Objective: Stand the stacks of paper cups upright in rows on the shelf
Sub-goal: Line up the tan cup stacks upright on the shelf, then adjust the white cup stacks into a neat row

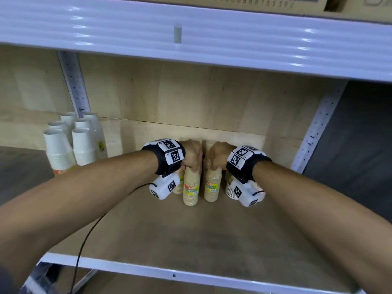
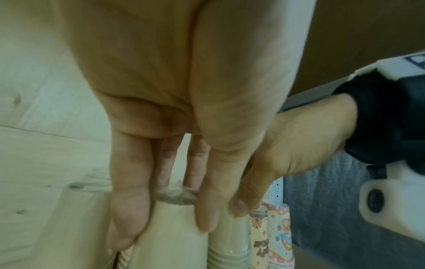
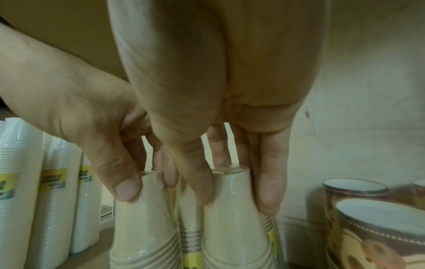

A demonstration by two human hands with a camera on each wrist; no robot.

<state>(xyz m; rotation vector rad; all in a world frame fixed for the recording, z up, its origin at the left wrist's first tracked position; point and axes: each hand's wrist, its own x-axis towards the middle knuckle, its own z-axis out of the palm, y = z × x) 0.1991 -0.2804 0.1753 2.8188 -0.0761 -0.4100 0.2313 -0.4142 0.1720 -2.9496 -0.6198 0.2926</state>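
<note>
White cup stacks stand at the shelf's left. Mid-shelf, the left hand has its grip clasped around one tan stack's top; the right hand grasps its neighbour. Patterned cups sit right. Tall, narrow stacks could tip and knock neighbours if released tilted.

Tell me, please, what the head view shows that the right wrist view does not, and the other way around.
Only the head view: both forearms, the shelf front edge and the black cable. Only the right wrist view: brown patterned cups at the right. Both: the right hand and left hand each gripping the top of a beige cup stack, with white cup stacks nearby.
</note>
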